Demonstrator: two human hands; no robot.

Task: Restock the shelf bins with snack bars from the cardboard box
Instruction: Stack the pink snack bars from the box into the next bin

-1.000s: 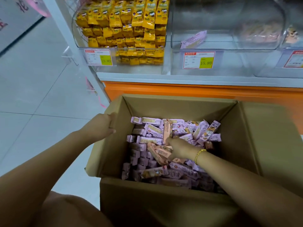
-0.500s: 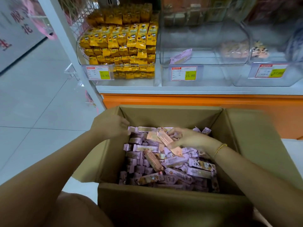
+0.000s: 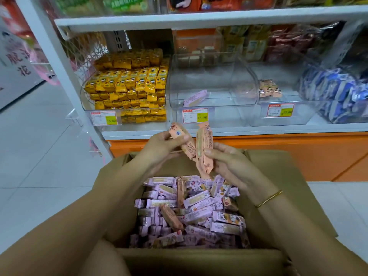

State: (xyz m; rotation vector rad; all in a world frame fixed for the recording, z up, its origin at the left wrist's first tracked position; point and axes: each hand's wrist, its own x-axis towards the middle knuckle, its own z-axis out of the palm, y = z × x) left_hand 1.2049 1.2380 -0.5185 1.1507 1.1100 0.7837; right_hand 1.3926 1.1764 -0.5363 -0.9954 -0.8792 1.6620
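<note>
Peach snack bars, one pinched in each hand: left hand (image 3: 161,143) and right hand (image 3: 231,164), above the cardboard box (image 3: 199,261).

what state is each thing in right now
cardboard box: open, flaps out, many purple bars inside
left grip: holds peach bar above the box
right grip: holds second peach bar, near upright
middle bin: nearly empty, lone purple bar
yellow bin: full
right bin: few peach packs
</note>
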